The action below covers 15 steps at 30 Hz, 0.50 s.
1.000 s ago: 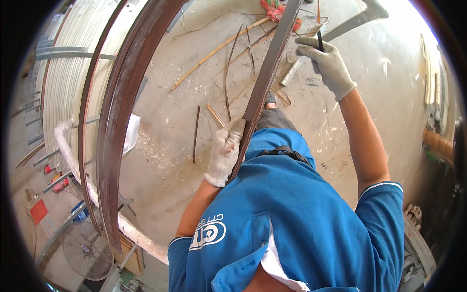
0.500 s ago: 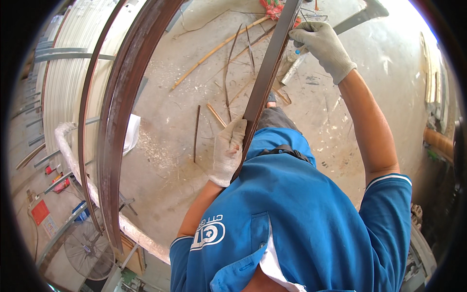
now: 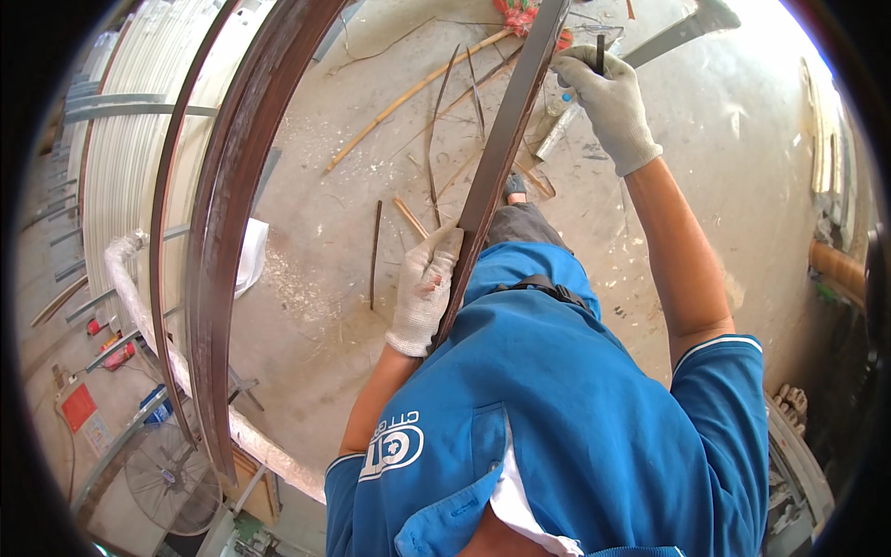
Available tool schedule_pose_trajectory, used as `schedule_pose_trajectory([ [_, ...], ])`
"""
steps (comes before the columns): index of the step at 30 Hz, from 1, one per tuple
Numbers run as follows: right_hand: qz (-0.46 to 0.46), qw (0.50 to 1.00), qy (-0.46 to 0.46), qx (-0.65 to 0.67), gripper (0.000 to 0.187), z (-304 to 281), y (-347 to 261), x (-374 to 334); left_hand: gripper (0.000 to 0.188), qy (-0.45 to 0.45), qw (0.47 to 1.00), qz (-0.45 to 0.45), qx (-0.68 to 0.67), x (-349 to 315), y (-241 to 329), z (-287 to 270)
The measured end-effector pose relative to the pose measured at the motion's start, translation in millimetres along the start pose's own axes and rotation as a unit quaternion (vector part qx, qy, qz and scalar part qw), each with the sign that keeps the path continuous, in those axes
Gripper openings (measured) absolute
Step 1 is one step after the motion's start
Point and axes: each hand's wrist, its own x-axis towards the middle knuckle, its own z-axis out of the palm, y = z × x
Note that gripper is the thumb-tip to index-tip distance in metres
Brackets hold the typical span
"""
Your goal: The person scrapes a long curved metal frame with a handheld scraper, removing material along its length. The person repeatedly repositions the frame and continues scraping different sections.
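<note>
A long dark brown plank-like strip (image 3: 506, 135) runs slantwise from the top of the view down against my blue shirt. My left hand (image 3: 427, 283), in a pale work glove with reddish stains, is closed round its lower part. The fingers on its far side are hidden. My right hand (image 3: 608, 107), gloved too, is raised beside the strip's upper part with fingers closed. A short, thin dark piece (image 3: 600, 56) sticks up out of that hand; the rest of it is hidden.
Long brown profiles (image 3: 218, 213) and stacked white lengths (image 3: 139, 158) stand on the left. A fan (image 3: 172, 478) is at lower left. A bamboo pole (image 3: 408, 102), thin dark strips and a plastic bottle (image 3: 560, 104) lie on the floor. A grey metal post (image 3: 664, 45) stands at upper right.
My right hand has shifted slightly down and turned, and the thin dark piece in it now stands upright. My left hand and the brown strip have moved slightly left.
</note>
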Motion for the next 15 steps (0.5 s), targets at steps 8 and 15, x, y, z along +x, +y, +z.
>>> schedule_pose_trajectory([
  [8, 0.079, 0.962, -0.096, 0.241, 0.014, -2, -15, -17, 0.049, 0.012, 0.994, -0.055, 0.091, 3, 28, 16],
  [15, 0.052, 0.923, -0.297, 0.238, 0.027, -25, -64, -68, 0.046, 0.013, 0.984, -0.049, 0.17, 0, 42, 30],
])
